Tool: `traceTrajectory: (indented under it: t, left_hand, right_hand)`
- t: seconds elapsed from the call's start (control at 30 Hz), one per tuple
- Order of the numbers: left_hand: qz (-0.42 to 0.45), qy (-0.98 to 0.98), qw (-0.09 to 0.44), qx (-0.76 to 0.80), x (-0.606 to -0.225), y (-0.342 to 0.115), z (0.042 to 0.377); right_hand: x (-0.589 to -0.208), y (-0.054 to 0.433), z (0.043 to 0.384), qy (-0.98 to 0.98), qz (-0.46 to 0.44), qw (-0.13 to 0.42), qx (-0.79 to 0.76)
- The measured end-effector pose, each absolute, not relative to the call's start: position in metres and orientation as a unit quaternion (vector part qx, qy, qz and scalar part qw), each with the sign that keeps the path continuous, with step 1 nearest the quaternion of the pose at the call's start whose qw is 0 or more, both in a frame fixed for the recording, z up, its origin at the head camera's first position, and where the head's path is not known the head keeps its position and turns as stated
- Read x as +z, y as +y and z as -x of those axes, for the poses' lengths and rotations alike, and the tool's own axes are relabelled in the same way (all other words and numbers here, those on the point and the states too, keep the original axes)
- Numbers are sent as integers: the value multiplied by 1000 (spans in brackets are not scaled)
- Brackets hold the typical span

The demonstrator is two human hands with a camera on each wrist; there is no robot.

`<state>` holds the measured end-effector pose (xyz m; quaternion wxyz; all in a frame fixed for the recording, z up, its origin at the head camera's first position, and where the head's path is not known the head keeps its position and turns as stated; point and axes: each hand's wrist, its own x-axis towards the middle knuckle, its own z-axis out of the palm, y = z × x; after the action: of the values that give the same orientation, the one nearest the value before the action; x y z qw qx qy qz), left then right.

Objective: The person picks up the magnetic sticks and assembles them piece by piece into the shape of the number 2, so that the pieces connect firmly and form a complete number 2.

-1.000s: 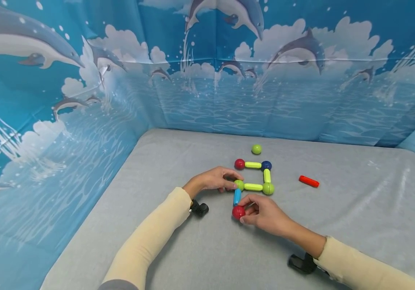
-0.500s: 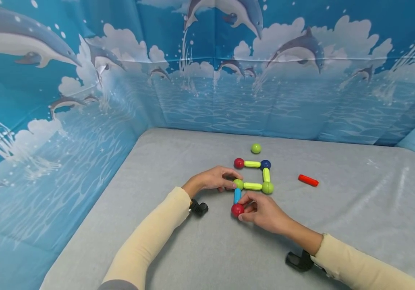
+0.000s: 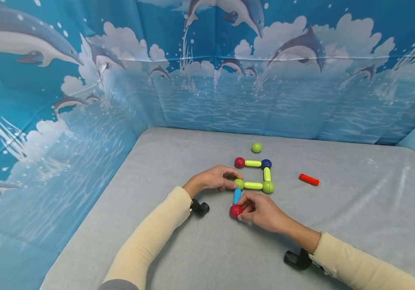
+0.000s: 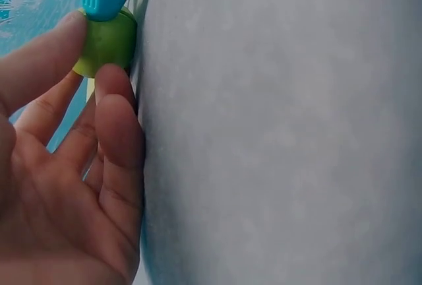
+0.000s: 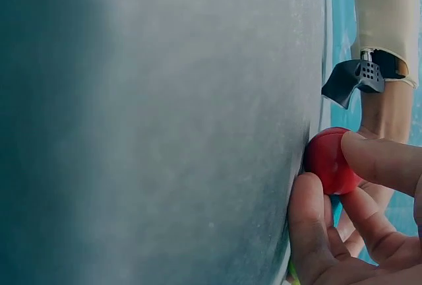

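My left hand pinches a green ball between thumb and fingers. A blue rod runs from that ball toward me, ending at a red ball. Thumb and fingertips of my right hand grip this red ball from its right side. From the held green ball, a yellow-green rod leads right to a second green ball. Another rod goes up to a dark blue ball, and a last one reaches a red ball at the far left.
A loose green ball lies beyond the joined pieces. Off to the right is a loose red rod. Everything lies on a grey cloth-covered table, with a dolphin-print curtain along its back and left sides.
My right hand has shifted the near red ball slightly left, so the blue rod's near end swings left with it. The left hand stays on the green ball.
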<state>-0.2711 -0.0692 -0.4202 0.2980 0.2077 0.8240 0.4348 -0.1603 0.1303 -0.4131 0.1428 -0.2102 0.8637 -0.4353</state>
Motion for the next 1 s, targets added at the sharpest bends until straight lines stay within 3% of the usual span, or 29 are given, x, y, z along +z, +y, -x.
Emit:
traceTrajectory:
  t: [0.47, 0.6, 0.77, 1.0]
  left_hand:
    - [-207, 819, 303, 441, -418, -70, 272]
    - [-205, 818, 305, 443, -419, -69, 272]
    - [-210, 819, 303, 439, -418, -68, 271]
    - [-204, 822, 302, 437, -417, -69, 271]
  right_hand:
    - [-412, 129, 162, 865, 212, 154, -427]
    - [-408, 133, 162, 856, 203, 183, -438]
    - [-396, 152, 161, 839, 173, 235, -460]
    - [-382, 193, 167, 842, 165, 229, -460]
